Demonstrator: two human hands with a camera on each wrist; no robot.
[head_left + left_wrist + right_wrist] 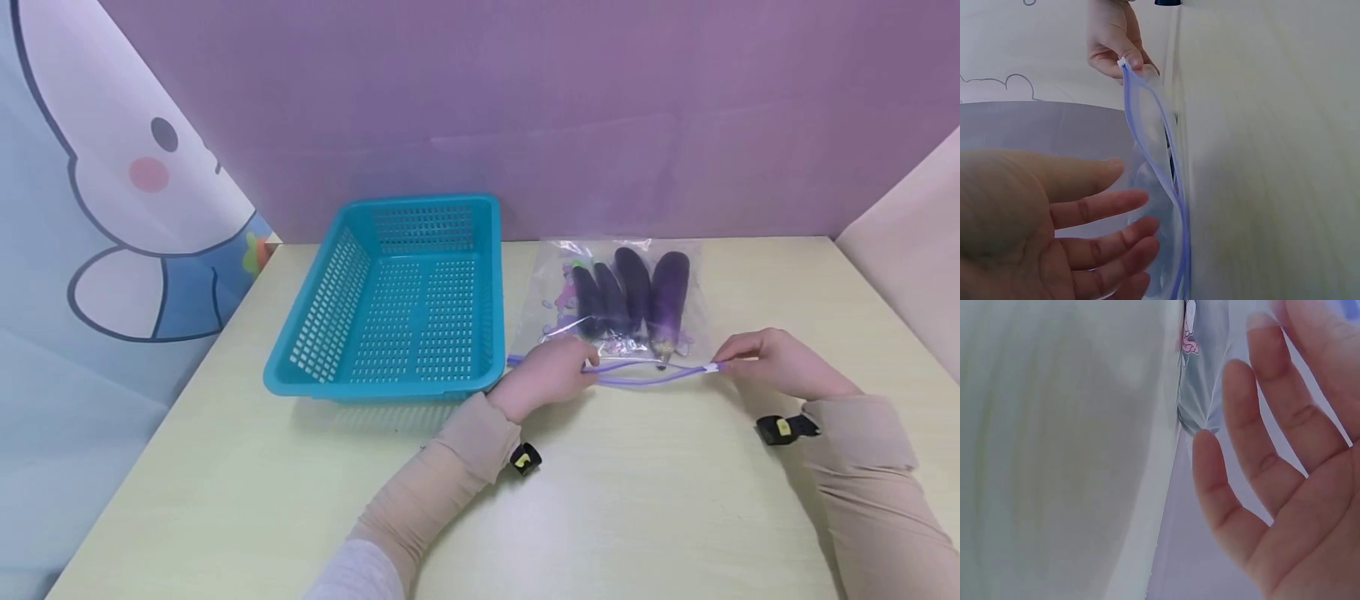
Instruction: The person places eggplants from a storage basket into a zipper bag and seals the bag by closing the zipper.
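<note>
A clear zip bag with a purple seal lies flat, its mouth toward me and parted in the middle. Inside it several dark eggplants lie side by side, one stem end reaching the mouth. My right hand pinches the seal's right end by the white slider. Beside the seal's left part is my left hand. In the left wrist view, its fingers are loosely spread next to the bag's edge and grip nothing. The right wrist view hides the right hand's pinch at the top edge.
A teal plastic basket with slotted walls stands left of the bag, close to my left forearm. A purple backdrop rises behind the pale wooden table. A cartoon-printed cloth hangs at the left.
</note>
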